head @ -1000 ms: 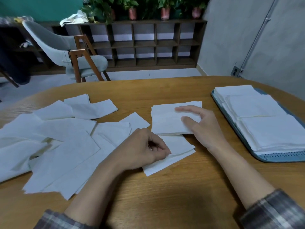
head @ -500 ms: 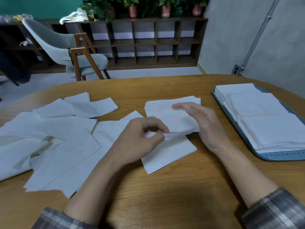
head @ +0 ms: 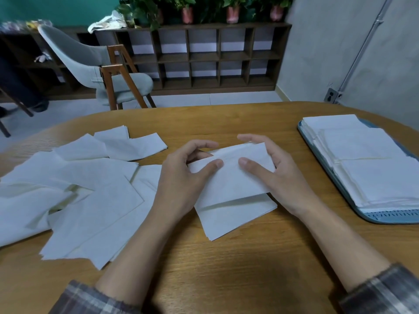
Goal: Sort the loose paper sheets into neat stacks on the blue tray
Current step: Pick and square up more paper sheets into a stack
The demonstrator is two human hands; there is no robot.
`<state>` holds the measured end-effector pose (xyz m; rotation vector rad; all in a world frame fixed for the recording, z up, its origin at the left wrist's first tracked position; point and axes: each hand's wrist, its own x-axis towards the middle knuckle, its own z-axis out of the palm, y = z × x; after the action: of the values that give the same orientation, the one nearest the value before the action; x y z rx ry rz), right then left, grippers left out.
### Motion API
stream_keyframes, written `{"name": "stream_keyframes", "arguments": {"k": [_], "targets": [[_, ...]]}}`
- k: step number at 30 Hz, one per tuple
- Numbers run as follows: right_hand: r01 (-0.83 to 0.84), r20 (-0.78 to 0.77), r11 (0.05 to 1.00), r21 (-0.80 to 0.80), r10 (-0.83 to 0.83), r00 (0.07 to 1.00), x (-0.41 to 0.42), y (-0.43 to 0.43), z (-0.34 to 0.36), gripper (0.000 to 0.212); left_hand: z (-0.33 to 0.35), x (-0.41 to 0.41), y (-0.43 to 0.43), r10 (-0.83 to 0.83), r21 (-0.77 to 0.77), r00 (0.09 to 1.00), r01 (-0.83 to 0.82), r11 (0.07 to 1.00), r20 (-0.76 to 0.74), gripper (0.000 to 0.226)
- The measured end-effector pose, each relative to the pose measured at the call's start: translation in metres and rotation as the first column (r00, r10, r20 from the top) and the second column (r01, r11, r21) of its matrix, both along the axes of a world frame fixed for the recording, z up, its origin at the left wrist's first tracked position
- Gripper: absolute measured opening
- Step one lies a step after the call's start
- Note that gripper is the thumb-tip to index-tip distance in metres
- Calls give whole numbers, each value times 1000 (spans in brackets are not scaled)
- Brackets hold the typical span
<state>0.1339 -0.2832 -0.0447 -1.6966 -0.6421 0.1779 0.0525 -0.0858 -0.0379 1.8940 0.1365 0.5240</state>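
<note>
Between the 2 hands, at the middle of the table (head: 226,273), a small bundle of sheets (head: 229,177) is held with its far edge tipped up and its long axis running left to right. The left hand (head: 181,177) grips its left end, thumb pressed on top and fingers curled behind the far edge. The right hand (head: 278,175) grips the right end the same way. Whether the near edge of the bundle touches the lower sheets (head: 235,217) lying skewed beneath it, I cannot tell.

My guess is that the edges are being squared up before the bundle goes over.

Left of the hands, the loose sheets (head: 90,191) lie scattered and overlapping, so much of the sorting remains. To the right, well apart from the bundle, sits the blue tray (head: 385,218), already carrying overlapping stacks (head: 374,168) that cover nearly all of it.

That tray lies off the bundle's right end, so the right hand is the nearer one. Any carry would likely run sideways along the bundle's own long axis.
</note>
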Motion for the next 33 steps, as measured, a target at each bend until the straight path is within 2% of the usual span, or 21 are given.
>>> {"name": "stream_keyframes", "arguments": {"k": [4,8,11,13,16,18,22,24,26,27,28,30,32,33], "targets": [[-21,36,999,-39,23,999,-1,1,1,55,0,1,1,13,13,1000,-13,1000,-9,25],[-23,54,1000,-20,24,998,-2,1,0,59,-2,1,2,29,2,999,-29,1000,-16,22],[-24,44,999,35,23,999,0,0,-1,59,-5,2,1,76,59,997,-76,995,4,20],[-19,24,993,113,17,1000,2,-2,1,61,-5,1,-1,90,77,996,-88,993,-26,27],[-5,-84,971,239,26,996,7,-4,0,64,2,-1,-3,-19,-116,990,3,993,-137,38],[4,-77,981,193,11,997,8,-4,-1,62,2,-2,-4,-35,-151,992,16,988,-122,40],[-87,-14,994,72,88,996,8,-8,-1,31,-8,3,-2,53,-6,997,-54,999,-60,47],[-12,68,1000,-27,14,998,8,-6,-2,25,-14,4,-3,83,149,997,-82,985,4,53],[93,102,994,-51,-88,991,10,-5,-4,29,-18,6,-6,44,375,992,-85,923,116,54],[135,106,990,-46,-129,986,12,-5,-5,30,-18,5,-9,-32,441,991,-30,897,133,50],[170,103,985,-38,-165,981,14,-5,-6,31,-18,4,-11,-132,471,988,77,879,84,44],[227,91,974,-24,-224,970,17,-7,-8,33,-21,2,-18,-324,496,937,343,797,-128,37],[251,97,967,-34,-247,964,18,-8,-8,33,-26,0,-23,-388,526,880,475,706,-273,37],[249,107,968,-42,-244,964,18,-8,-7,33,-27,0,-24,-395,523,874,487,700,-284,35]]}}
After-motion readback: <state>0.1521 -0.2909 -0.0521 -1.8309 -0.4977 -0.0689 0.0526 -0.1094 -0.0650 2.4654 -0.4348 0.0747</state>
